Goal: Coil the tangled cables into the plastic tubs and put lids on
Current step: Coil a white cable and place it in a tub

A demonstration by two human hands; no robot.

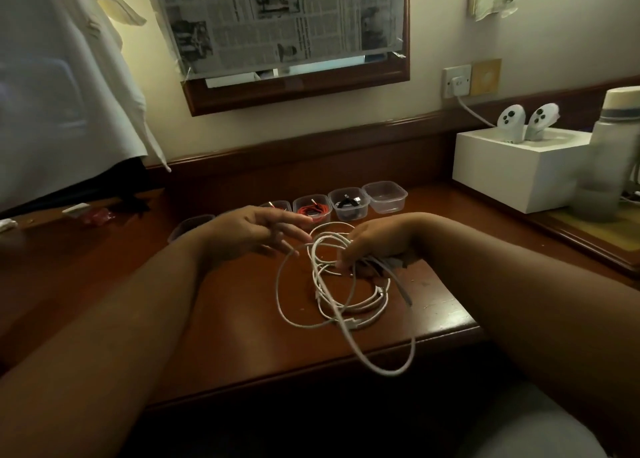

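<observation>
Across the brown desk (214, 305) at frame centre, white cable (341, 305) sprawls below my right hand (375, 246), which clutches its upper loops, while my left hand (256, 231), fingers spread loose, reaches rightward toward them, tubs (348, 204) just behind.

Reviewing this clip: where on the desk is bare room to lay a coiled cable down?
Bare wood lies left of the tangled white cable, under the left hand, towards the red wrapper. Crowded: the row of clear plastic tubs behind, and the right hand gripping the cable.
</observation>
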